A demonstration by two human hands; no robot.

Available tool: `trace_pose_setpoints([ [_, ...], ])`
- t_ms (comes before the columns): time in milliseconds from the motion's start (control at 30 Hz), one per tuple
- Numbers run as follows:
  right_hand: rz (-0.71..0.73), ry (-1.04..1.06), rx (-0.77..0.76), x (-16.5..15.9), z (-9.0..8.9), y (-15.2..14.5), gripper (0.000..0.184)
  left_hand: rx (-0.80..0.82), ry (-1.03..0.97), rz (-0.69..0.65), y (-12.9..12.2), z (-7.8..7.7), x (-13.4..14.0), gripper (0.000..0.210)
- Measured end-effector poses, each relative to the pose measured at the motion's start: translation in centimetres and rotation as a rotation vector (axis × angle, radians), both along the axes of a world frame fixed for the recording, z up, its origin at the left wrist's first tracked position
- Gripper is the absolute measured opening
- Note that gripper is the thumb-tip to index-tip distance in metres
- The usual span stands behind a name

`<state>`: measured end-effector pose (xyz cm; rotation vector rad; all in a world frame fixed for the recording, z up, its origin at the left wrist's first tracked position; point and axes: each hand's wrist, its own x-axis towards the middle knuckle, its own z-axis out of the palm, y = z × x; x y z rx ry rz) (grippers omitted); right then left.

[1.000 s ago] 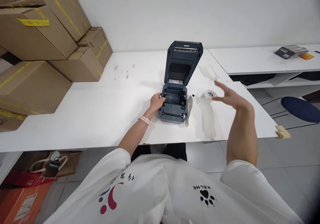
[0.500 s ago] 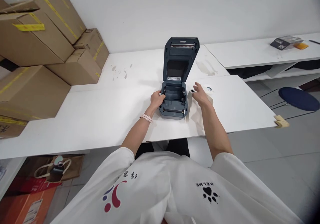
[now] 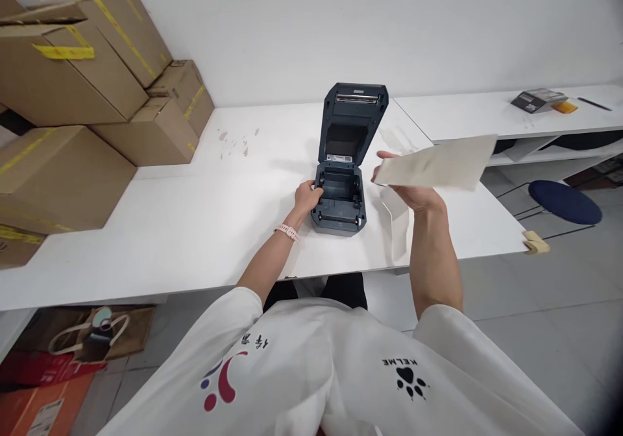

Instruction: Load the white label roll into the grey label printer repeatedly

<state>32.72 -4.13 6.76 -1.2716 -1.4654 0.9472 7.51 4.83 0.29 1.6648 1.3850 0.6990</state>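
A dark grey label printer [image 3: 341,218] stands on the white table with its lid [image 3: 353,121] raised and its inner bay exposed. My left hand [image 3: 307,196] grips the left edge of its base, thumb over the rim. To the right of the printer, my right hand [image 3: 413,193] is lifted off the table with a pale strip of label paper [image 3: 442,162]. The strip stretches over the palm to the right and covers most of the fingers. A further curved length of paper [image 3: 399,225] hangs below this hand, near the table's front edge.
Cardboard boxes [image 3: 111,72] with yellow tape are piled at the left of the table [image 3: 195,228]. A dark box [image 3: 535,100] lies on the right-hand desk. A blue stool [image 3: 564,201] stands beyond the table's right corner, which has a beige corner guard [image 3: 536,242].
My right hand has come up off the table and turned, now carrying the paper strip that lay beside the printer. My left hand has stayed on the printer's edge.
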Motion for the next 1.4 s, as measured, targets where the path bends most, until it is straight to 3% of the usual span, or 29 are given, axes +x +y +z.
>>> trace_pose_setpoints([
  [133, 0.215, -0.574, -0.035, -4.1, 2.4, 3.4, 0.067, 0.025, -0.007, 0.020, 0.0, 0.0, 0.0, 0.033],
  [233, 0.206, -0.998, -0.058, -7.0, 1.8, 6.9, 0.059, 0.013, -0.019, 0.020, 0.1, -0.2, 0.0, 0.035],
  [333, 0.198, -1.152, -0.108, -8.5, 0.2, 8.7, 0.054, 0.001, -0.018, 0.018, 0.3, -0.5, 0.0, 0.037],
  [433, 0.183, -1.176, -0.135, -9.0, -1.1, 8.8, 0.056, -0.005, -0.034, 0.032, 0.5, -0.8, 0.1, 0.040],
  [567, 0.148, -1.156, -0.103, -9.0, -1.3, 6.9, 0.060, -0.021, -0.080, 0.043, 0.5, -1.1, 0.1, 0.042],
  [767, 0.012, -0.934, 0.140, -9.7, -2.4, 0.4, 0.031, -0.067, -0.261, 0.077, 0.2, -1.8, 0.2, 0.043],
  [967, -0.138, -0.831, 0.325, -11.3, -5.4, -4.5, 0.034, -0.112, -0.339, 0.075, 0.1, -2.0, 0.2, 0.051],
  [1400, -0.206, -0.779, 0.358, -12.6, -6.3, -5.7, 0.036, -0.197, -0.423, 0.003, 0.4, -1.8, 0.3, 0.054],
])
